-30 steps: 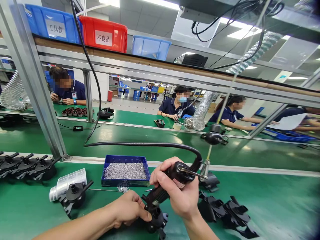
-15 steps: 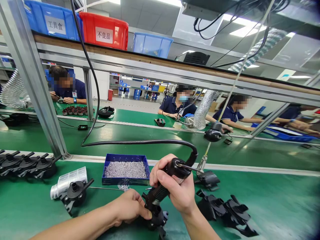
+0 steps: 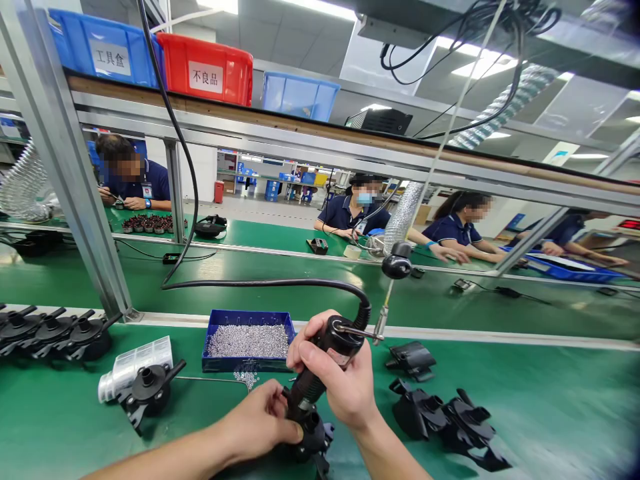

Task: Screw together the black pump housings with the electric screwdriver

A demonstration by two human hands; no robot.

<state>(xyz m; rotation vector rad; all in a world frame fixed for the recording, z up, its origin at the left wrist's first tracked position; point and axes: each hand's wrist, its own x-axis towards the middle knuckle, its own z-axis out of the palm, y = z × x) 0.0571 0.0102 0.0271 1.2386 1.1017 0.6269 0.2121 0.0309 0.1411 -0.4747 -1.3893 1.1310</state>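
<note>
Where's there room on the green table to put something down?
The green table is bare on the right, past the loose black parts, and at the near left, in front of the row of black parts. The middle is crowded: the left hand holds one black piece, the right hand a corded tool, with the blue tray behind.

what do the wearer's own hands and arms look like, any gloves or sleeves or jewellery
The left hand and right hand are both bare, with no gloves. No watch or bracelet shows at either wrist, and no ring on the fingers in view; some fingers are hidden. The left forearm and right forearm show no sleeve within the frame.
</note>
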